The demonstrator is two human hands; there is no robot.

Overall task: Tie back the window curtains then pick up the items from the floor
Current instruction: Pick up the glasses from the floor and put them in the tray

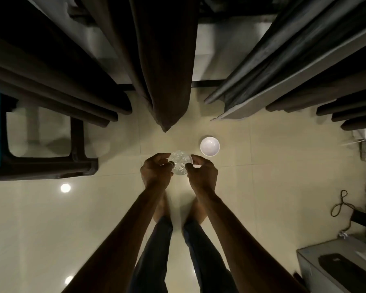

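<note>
While both grip: two hands [156, 170] [203, 174], one clear glass [180, 163], one white bowl [209, 146].

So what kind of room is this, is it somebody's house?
Probably a room in a home, by a window or glass door. Long dark curtains hang down to a shiny tiled floor, a dark chair stands on the left, and a white bowl sits on the floor.
</note>
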